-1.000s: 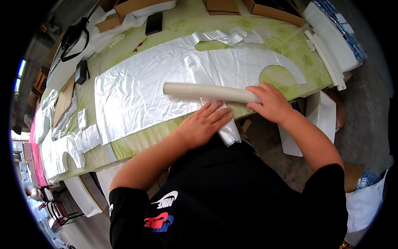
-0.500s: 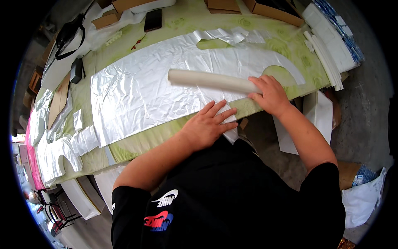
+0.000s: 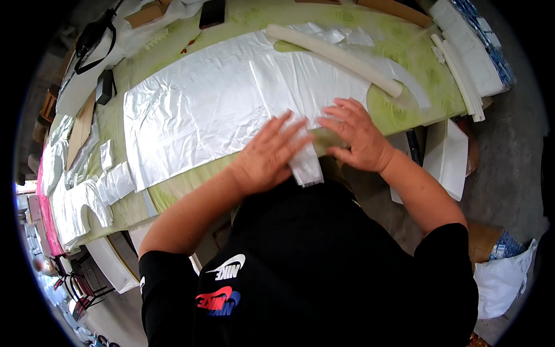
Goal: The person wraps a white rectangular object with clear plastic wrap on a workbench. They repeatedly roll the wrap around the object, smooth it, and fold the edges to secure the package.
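A large silver foil sheet [image 3: 191, 110], wrinkled and with curved cut-outs, lies across the table. My left hand [image 3: 267, 153], slightly blurred, is over its near edge with the fingers spread. Between my hands, a narrow foil strip [image 3: 306, 166] hangs over the table edge towards me. My right hand [image 3: 359, 136] is just right of that strip, fingers apart and nothing in them. Farther off, a pale cardboard tube [image 3: 335, 58] lies slantwise over the sheet's far right part, touched by neither hand.
The table has a green patterned cover [image 3: 428, 87]. A black phone [image 3: 212, 14] and a dark box [image 3: 105, 87] lie at the far left. Smaller foil pieces [image 3: 78, 208] are at the left end. White rods [image 3: 459, 75] line the right edge; a white bin [image 3: 448, 153] stands below.
The tube has moved away from me to the far right, released by my right hand. Both hands have come closer together, and the foil strip now hangs farther over the edge.
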The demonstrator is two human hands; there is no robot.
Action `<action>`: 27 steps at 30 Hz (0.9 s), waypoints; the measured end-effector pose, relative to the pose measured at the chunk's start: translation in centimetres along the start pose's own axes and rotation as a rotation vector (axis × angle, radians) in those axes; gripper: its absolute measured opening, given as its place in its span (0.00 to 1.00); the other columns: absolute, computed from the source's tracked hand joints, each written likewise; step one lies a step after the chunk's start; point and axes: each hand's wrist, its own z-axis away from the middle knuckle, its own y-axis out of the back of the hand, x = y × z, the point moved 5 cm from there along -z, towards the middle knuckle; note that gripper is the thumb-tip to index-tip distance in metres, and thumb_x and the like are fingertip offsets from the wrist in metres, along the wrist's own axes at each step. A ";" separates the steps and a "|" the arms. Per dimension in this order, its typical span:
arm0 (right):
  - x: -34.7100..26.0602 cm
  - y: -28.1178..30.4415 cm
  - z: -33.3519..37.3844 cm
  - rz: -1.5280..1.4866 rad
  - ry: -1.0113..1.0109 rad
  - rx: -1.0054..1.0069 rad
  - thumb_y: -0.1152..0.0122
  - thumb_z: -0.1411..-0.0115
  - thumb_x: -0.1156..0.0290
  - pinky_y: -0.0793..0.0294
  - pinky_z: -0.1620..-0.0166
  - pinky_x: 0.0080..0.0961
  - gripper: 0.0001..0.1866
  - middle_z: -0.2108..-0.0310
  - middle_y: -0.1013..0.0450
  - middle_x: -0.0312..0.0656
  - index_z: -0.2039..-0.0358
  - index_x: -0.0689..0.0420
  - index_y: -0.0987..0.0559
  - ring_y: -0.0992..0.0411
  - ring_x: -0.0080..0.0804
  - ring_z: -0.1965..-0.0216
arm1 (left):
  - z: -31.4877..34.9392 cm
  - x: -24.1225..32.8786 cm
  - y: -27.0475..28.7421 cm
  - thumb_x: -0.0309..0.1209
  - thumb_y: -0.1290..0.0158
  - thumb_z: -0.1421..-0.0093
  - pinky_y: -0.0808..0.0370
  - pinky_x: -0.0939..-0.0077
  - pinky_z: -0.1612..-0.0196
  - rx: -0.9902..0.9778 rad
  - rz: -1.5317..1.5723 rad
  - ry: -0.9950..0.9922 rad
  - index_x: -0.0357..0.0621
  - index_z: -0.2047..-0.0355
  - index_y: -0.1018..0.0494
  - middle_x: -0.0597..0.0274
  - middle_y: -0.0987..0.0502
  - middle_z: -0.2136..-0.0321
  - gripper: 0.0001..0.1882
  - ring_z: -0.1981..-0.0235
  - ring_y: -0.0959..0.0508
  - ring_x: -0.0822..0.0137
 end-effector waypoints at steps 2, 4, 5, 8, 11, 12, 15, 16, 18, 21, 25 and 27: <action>-1.0 -0.8 1.0 -0.050 -0.013 -0.032 0.23 0.52 0.64 0.43 0.28 0.56 0.42 0.33 0.35 0.40 0.35 0.45 0.27 0.41 0.51 0.31 | 0.4 -0.5 -0.9 0.42 0.35 0.45 0.48 0.43 0.25 -0.035 -0.094 0.183 0.46 0.29 0.37 0.51 0.41 0.27 0.44 0.25 0.46 0.44; -1.3 -1.7 1.4 -0.064 -0.048 -0.044 0.22 0.54 0.66 0.44 0.28 0.58 0.43 0.32 0.36 0.38 0.35 0.43 0.27 0.42 0.50 0.29 | 0.1 -1.0 -1.1 0.46 0.38 0.43 0.50 0.44 0.24 -0.103 -0.190 0.158 0.45 0.28 0.39 0.52 0.42 0.26 0.45 0.24 0.46 0.47; -1.7 -2.1 1.5 -0.066 -0.028 -0.043 0.22 0.54 0.66 0.44 0.28 0.58 0.43 0.32 0.36 0.38 0.35 0.42 0.27 0.42 0.50 0.29 | 0.1 -0.8 -1.1 0.46 0.38 0.43 0.51 0.45 0.24 -0.097 -0.202 0.158 0.45 0.28 0.40 0.53 0.42 0.26 0.45 0.24 0.47 0.48; -2.8 -2.8 0.1 -0.080 0.019 -0.030 0.24 0.53 0.68 0.44 0.28 0.58 0.36 0.33 0.33 0.39 0.40 0.41 0.22 0.41 0.50 0.30 | 0.2 -0.3 -1.4 0.48 0.41 0.41 0.54 0.46 0.23 -0.121 -0.210 0.193 0.44 0.28 0.40 0.55 0.44 0.25 0.44 0.23 0.49 0.50; -3.1 -3.3 -0.8 -0.136 0.086 0.006 0.27 0.49 0.68 0.43 0.29 0.59 0.28 0.35 0.33 0.36 0.45 0.38 0.18 0.39 0.48 0.31 | 0.1 0.1 -1.6 0.48 0.42 0.41 0.54 0.46 0.23 -0.162 -0.239 0.207 0.44 0.28 0.40 0.55 0.45 0.25 0.44 0.23 0.49 0.51; -3.0 -3.2 -1.1 -0.170 0.102 0.000 0.28 0.48 0.69 0.41 0.30 0.58 0.19 0.37 0.32 0.36 0.54 0.40 0.15 0.37 0.48 0.33 | -0.1 0.2 -1.5 0.49 0.41 0.42 0.55 0.46 0.23 -0.175 -0.248 0.215 0.43 0.28 0.40 0.55 0.45 0.25 0.45 0.23 0.49 0.51; -2.4 -3.4 -0.9 -0.194 0.149 0.032 0.28 0.48 0.70 0.40 0.31 0.56 0.14 0.39 0.31 0.38 0.59 0.45 0.16 0.36 0.49 0.34 | 0.0 0.2 -1.5 0.48 0.40 0.43 0.55 0.46 0.23 -0.146 -0.237 0.206 0.44 0.28 0.40 0.56 0.45 0.24 0.45 0.23 0.49 0.51; -2.4 -3.3 -1.1 -0.185 0.138 0.067 0.28 0.49 0.71 0.39 0.32 0.54 0.13 0.41 0.30 0.39 0.61 0.46 0.16 0.35 0.49 0.35 | 0.0 0.2 -1.5 0.48 0.40 0.43 0.55 0.45 0.23 -0.134 -0.231 0.205 0.44 0.28 0.40 0.56 0.44 0.25 0.45 0.23 0.49 0.51; -2.6 -3.1 -1.5 -0.166 0.114 0.138 0.28 0.49 0.72 0.37 0.33 0.52 0.10 0.43 0.29 0.40 0.65 0.49 0.17 0.34 0.49 0.37 | 0.1 0.1 -1.6 0.47 0.38 0.44 0.55 0.45 0.23 -0.110 -0.220 0.202 0.45 0.29 0.39 0.56 0.44 0.25 0.45 0.23 0.50 0.50; -2.3 -2.6 -2.0 -0.271 0.151 0.075 0.29 0.50 0.73 0.34 0.37 0.50 0.09 0.45 0.28 0.42 0.67 0.51 0.19 0.32 0.48 0.40 | 0.2 0.5 -0.7 0.44 0.34 0.47 0.49 0.47 0.24 -0.015 -0.198 0.205 0.46 0.32 0.34 0.54 0.38 0.28 0.43 0.25 0.44 0.49; -1.0 -2.8 -2.2 -0.475 0.068 0.122 0.27 0.44 0.66 0.33 0.39 0.44 0.10 0.50 0.25 0.44 0.66 0.52 0.19 0.30 0.48 0.44 | 0.4 0.5 0.5 0.37 0.28 0.54 0.34 0.51 0.33 0.175 -0.011 0.222 0.46 0.42 0.28 0.53 0.25 0.43 0.38 0.38 0.28 0.50; -0.6 -3.1 -2.5 -0.538 -0.016 0.139 0.27 0.44 0.63 0.33 0.39 0.42 0.12 0.52 0.24 0.43 0.63 0.52 0.19 0.29 0.47 0.46 | 0.3 0.1 0.4 0.35 0.29 0.53 0.33 0.52 0.34 0.180 -0.003 0.263 0.45 0.43 0.27 0.53 0.23 0.46 0.35 0.40 0.26 0.49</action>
